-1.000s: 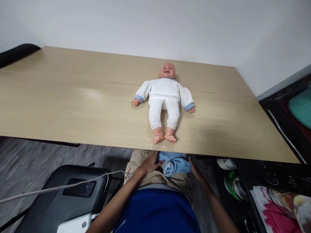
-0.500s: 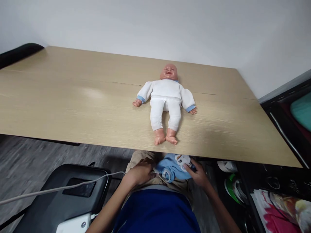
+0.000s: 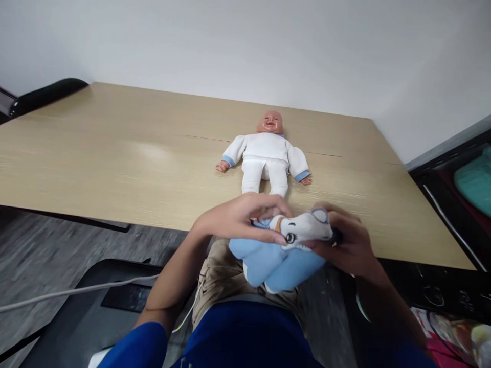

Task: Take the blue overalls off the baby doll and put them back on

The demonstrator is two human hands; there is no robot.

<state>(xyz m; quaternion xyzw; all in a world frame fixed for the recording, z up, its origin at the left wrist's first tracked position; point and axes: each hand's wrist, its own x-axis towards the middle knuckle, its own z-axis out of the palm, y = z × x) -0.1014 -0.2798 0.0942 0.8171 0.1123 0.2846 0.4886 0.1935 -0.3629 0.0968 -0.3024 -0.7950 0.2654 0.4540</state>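
A light-blue cloth doll's garment (image 3: 264, 260) with a white stuffed animal face (image 3: 307, 227) hangs above my lap, at the table's front edge. My left hand (image 3: 245, 217) pinches its left part, thumb lying by the stitched eye. On the other side, my right hand (image 3: 351, 240) is wrapped round the right end of the animal face. Just beyond my hands a baby doll (image 3: 265, 145) lies on its back in a white top and white trousers, with blue cuffs. Its feet are hidden behind my left hand.
The doll lies on a wooden table (image 3: 134, 168) that meets a white wall (image 3: 230, 46). A black chair (image 3: 72, 317) stands at the left with a phone (image 3: 126, 296) and a pale cable (image 3: 84, 292). Dark shelves with packages (image 3: 460, 332) are at the right.
Both hands have risen from my lap to the table's edge, lifting the blue garment. My left hand has moved right and now grips it too. The doll keeps its place on the table.
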